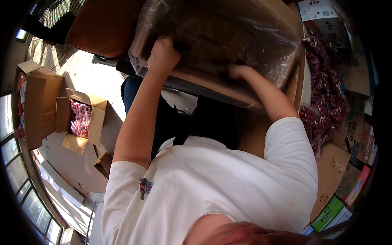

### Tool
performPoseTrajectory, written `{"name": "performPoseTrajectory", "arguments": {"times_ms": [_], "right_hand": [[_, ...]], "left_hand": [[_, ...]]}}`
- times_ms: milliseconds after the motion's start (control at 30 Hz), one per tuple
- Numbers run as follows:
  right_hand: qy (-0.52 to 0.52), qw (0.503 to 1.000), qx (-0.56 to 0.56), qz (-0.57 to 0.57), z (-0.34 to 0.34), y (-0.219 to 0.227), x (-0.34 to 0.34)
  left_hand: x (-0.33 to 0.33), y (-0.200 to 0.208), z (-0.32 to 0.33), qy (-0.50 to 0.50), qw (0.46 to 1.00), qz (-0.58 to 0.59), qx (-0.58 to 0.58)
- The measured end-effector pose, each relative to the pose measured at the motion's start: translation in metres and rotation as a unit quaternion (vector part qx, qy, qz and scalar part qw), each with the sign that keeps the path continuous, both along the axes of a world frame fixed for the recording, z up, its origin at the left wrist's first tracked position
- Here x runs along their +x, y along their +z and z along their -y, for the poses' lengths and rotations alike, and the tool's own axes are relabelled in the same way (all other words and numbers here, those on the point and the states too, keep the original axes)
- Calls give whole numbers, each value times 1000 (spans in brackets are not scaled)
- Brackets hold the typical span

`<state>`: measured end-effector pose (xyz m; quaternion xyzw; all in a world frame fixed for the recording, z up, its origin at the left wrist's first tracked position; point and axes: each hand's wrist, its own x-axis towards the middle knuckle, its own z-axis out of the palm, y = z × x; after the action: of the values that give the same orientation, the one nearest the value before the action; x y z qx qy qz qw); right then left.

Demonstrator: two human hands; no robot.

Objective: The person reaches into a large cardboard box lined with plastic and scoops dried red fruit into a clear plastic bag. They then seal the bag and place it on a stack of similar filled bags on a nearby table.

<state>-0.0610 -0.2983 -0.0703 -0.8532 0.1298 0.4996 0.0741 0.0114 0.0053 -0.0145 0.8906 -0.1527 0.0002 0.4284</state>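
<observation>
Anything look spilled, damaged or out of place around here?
Nothing looks plainly spilled or damaged. Only the clear plastic liner in the big cardboard box seems untidy, rumpled and lapping over the left rim.

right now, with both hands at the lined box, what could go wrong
The clear plastic liner looks loose and crinkled, so the left hand or right hand might snag or tear it. Bags of dark red items appear close to the right elbow, so an outward swing could bump them.
</observation>
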Motion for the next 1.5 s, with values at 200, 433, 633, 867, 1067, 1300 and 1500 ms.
{"name": "performPoseTrajectory", "arguments": {"times_ms": [200,433,633,867,1067,1300,1500], "right_hand": [[121,984,-68,107,21,-20,-9],[134,970,61,194,35,-39,-16],[129,966,18,222,19,-41,-38],[154,955,44,248,13,-46,-43],[186,960,39,207,25,-59,-41],[167,973,29,155,33,-60,-42],[139,975,61,160,50,-85,-46]], "left_hand": [[-1,3,1,0,1000,-3,16],[2,-3,1,-13,1000,10,18],[2,-2,1,-12,1000,5,24],[0,0,0,-12,1000,-4,19],[1,-4,1,-7,1000,5,16],[0,0,-1,-12,1000,8,20],[-1,2,0,-12,1000,-4,16]]}}
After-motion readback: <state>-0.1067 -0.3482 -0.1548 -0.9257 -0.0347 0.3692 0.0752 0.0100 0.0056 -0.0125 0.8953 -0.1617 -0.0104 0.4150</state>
